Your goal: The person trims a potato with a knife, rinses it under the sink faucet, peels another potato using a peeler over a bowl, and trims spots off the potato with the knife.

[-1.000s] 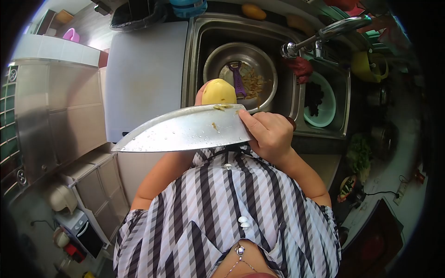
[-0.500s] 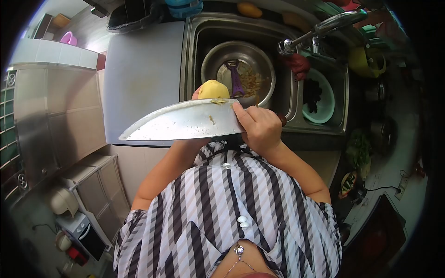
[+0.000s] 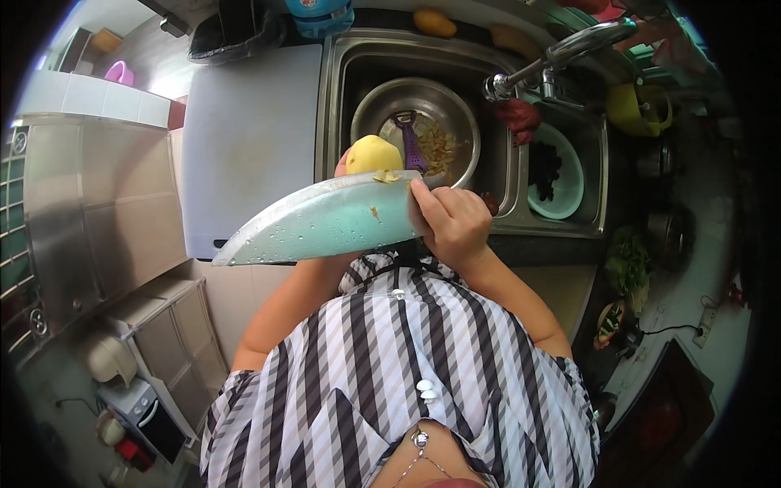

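A peeled yellow potato [image 3: 374, 155] is in my left hand [image 3: 342, 165], whose fingertips curl round its left side. The wide knife blade hides most of that hand. My right hand [image 3: 457, 224] grips a large kitchen knife [image 3: 325, 220], with the thumb on the blade's heel and a bit of brown handle showing past the fingers. The blade points left, its upper edge against the potato's near side. Small scraps of peel [image 3: 386, 176] cling near that edge, and water drops dot the blade. Beyond lies a steel bowl [image 3: 364, 99] holding peelings and a purple peeler [image 3: 412, 142].
The bowl sits in a steel sink [image 3: 346, 61], under a chrome tap [image 3: 529, 69]. In the right basin, a green bowl [image 3: 577, 183] holds dark pieces beside a red cloth [image 3: 517, 118]. A pale board [image 3: 252, 138] covers the left counter. An unpeeled potato [image 3: 435, 23] lies behind the sink.
The knife has tilted, with its tip slightly lower and its face now reflecting green. Potato and hands keep nearly the same place, and the whole view has shifted a little.
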The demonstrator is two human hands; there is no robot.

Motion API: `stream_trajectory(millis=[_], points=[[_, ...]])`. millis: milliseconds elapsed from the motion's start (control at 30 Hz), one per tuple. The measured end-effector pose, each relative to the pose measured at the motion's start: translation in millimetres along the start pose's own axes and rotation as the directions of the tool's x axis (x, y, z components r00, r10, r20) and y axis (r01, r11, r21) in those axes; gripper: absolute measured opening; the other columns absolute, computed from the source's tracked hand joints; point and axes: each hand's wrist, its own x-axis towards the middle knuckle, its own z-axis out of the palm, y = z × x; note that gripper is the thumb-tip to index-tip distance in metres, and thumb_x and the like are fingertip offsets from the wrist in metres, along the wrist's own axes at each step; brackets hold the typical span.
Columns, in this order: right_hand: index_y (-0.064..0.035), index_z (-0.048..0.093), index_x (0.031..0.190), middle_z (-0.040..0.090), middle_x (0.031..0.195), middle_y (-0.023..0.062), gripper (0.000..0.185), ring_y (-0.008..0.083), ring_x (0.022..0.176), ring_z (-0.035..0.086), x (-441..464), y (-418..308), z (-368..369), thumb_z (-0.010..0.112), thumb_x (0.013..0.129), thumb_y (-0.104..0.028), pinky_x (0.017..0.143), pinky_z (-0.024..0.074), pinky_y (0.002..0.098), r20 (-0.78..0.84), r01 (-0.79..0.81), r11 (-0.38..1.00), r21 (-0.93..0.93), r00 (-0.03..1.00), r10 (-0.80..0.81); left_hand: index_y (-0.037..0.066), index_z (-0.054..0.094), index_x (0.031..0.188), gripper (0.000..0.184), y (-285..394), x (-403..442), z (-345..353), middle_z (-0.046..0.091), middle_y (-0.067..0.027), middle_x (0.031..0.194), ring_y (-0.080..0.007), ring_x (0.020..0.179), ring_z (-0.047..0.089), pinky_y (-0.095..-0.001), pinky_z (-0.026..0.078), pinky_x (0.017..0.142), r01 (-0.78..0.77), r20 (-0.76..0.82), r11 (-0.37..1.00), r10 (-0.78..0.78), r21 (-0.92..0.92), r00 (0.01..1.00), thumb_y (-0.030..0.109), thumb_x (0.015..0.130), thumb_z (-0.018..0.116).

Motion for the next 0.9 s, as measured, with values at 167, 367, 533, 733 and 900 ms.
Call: stream_trajectory(millis=[167,367,533,733,900], points=[[-0.006,0.063,0.109,0.058,0.074,0.0046,0.035,0.021,0.061,0.058,0.9,-1.3,-6.7,0.065,0.074,-0.01,0.055,0.0456,0.0331,0.0,0.015,1.0,0.021,1.0,-0.015,0.003,0.041,0.132,0.058,-21.3,7.1,-33.6,0.05,-0.0178,0.128,-0.0286,0.115,0.053,-0.0416,0.046,0.098,-0.023,0.054,0.999,0.025,-0.031,0.998,0.041,0.089,0.054],[-0.0089,0.061,0.111,0.048,0.069,0.0025,0.038,0.0195,0.058,0.05,1.1,19.2,15.1,0.059,0.072,-0.01,0.053,0.0416,0.0339,-0.118,-0.003,0.99,-0.139,0.993,-0.013,0.007,0.044,0.128,0.048,-1.0,-3.8,-2.6,0.054,-0.0133,0.118,-0.0252,0.102,0.059,-0.0405,0.054,0.083,0.196,0.257,0.945,-0.127,-0.263,0.958,0.031,0.089,0.056],[-0.0083,0.063,0.102,0.064,0.08,0.0128,0.02,0.0315,0.069,0.063,-10.4,85.6,25.6,0.061,0.083,-0.016,0.06,0.0491,0.0384,-0.078,-0.516,0.856,0.036,0.852,0.517,0.009,0.035,0.13,0.069,15.1,-13.7,19.9,0.051,-0.0114,0.113,-0.0288,0.098,0.059,-0.0403,0.057,0.072,0.16,0.087,0.985,-0.154,-0.065,0.984,0.018,0.072,0.071],[-0.0075,0.065,0.105,0.062,0.077,0.0109,0.032,0.0286,0.063,0.06,-1.2,23.6,-13.1,0.061,0.074,-0.006,0.058,0.048,0.0363,0.004,-0.307,0.923,0.233,0.949,0.315,0.011,0.033,0.132,0.062,6.1,-1.4,9.5,0.051,-0.0111,0.117,-0.0213,0.104,0.056,-0.0348,0.051,0.087,0.017,0.037,0.952,-0.03,0.307,0.999,0.015,0.08,0.067],[-0.006,0.066,0.104,0.056,0.069,0.0048,0.039,0.0224,0.058,0.056,14.2,0.6,-31.7,0.063,0.065,-0.006,0.052,0.0435,0.0341,0.033,0.006,0.992,0.13,0.999,-0.011,0.009,0.03,0.136,0.05,-5.8,6.4,7.6,0.047,-0.0135,0.126,-0.0226,0.111,0.054,-0.0358,0.05,0.092,-0.043,-0.007,0.984,0.045,0.171,0.999,0.03,0.094,0.049]])
